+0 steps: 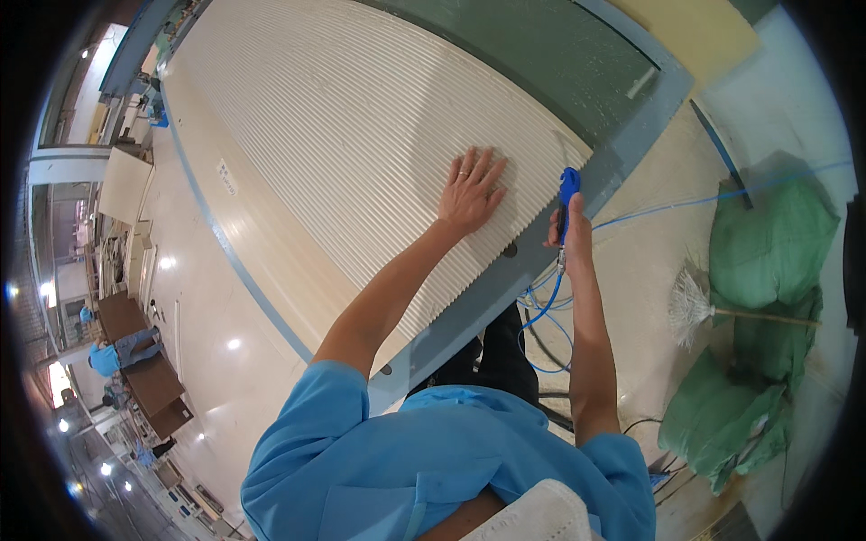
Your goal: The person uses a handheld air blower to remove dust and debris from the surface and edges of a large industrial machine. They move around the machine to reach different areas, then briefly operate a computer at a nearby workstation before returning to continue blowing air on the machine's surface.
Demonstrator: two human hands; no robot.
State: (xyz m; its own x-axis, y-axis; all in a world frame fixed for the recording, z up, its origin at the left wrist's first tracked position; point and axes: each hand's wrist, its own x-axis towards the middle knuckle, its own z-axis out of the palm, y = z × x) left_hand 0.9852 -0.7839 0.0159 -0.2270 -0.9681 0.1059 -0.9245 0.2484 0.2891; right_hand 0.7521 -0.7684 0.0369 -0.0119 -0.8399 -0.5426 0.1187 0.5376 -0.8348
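Note:
A large cream panel with fine parallel ribs [361,135] lies on a grey-blue worktable [424,352]. My left hand [471,192] rests on the ribs with its fingers spread, holding nothing. Just past the panel's right edge, my right hand [577,230] is wrapped round a blue air blow gun [569,185]. A blue air hose [552,302] runs down from the gun's lower end.
A smooth cream strip [253,207] lies along the ribbed panel's left side. Beyond its far side is a dark green surface [514,45]. Green sacks [771,239] and a white mop [693,307] are at right on the floor. Far left, a person in blue [110,359] bends by brown boards [149,383].

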